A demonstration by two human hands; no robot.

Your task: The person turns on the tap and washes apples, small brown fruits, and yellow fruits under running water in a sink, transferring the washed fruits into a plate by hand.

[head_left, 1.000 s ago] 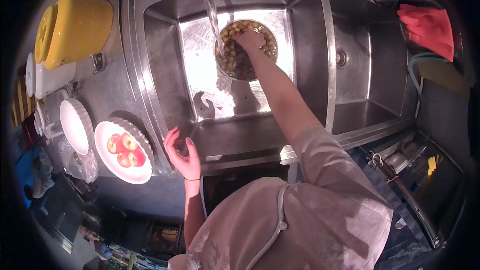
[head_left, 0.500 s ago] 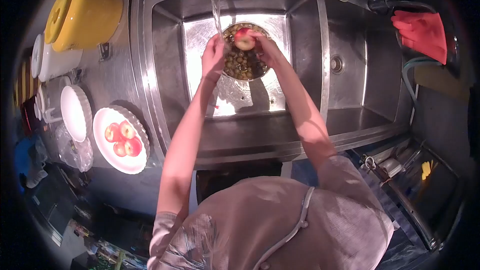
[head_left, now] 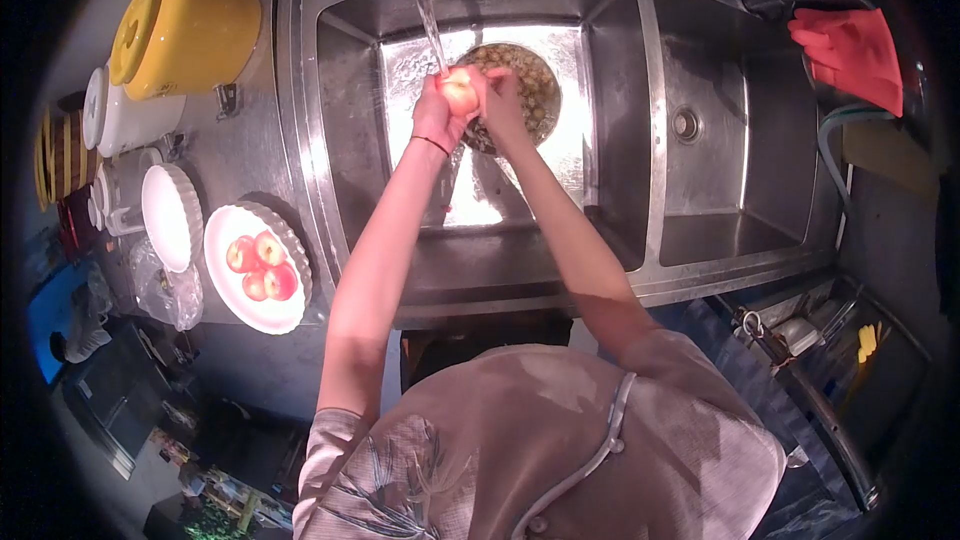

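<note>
The sink [head_left: 352,155] lies below the left hand [head_left: 432,120] and the right hand [head_left: 504,108], the bowl [head_left: 558,105] under the right. The left curls around the apple [head_left: 459,95]; whether the right one pinches it, I cannot tell. Better to turn it slowly under the water [head_left: 427,20]

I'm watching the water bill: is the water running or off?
Running: a clear stream of water comes down from the top of the picture to beside the red fruit in the left hand.
</note>
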